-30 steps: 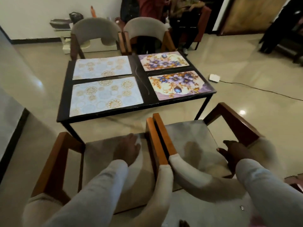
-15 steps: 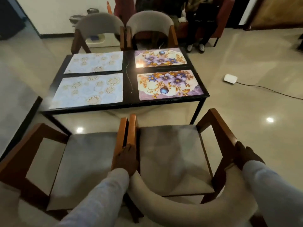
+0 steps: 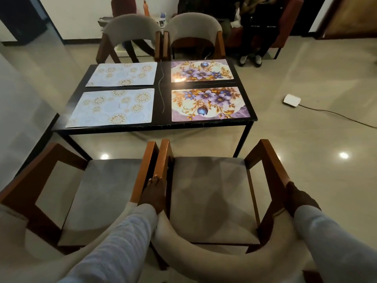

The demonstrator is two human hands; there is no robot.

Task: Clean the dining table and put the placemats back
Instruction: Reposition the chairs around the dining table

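A black dining table (image 3: 163,123) carries two pale blue placemats (image 3: 111,108) (image 3: 124,74) on its left half and two purple flowered placemats (image 3: 209,104) (image 3: 201,70) on its right half, all lying flat. Directly in front of me stands a grey-cushioned wooden armchair (image 3: 210,193). My left hand (image 3: 154,194) grips its left armrest. My right hand (image 3: 299,199) grips its right armrest.
A second matching chair (image 3: 104,193) stands touching the left side of the held one. Two more chairs (image 3: 132,35) (image 3: 193,33) face me across the table. A white device with a cable (image 3: 292,100) lies on the floor at right. A seated person's legs (image 3: 251,48) show at the back.
My left hand moved from the left chair's seat onto the right chair's left armrest. My right hand took the right armrest. The view has shifted so the table sits more centred.
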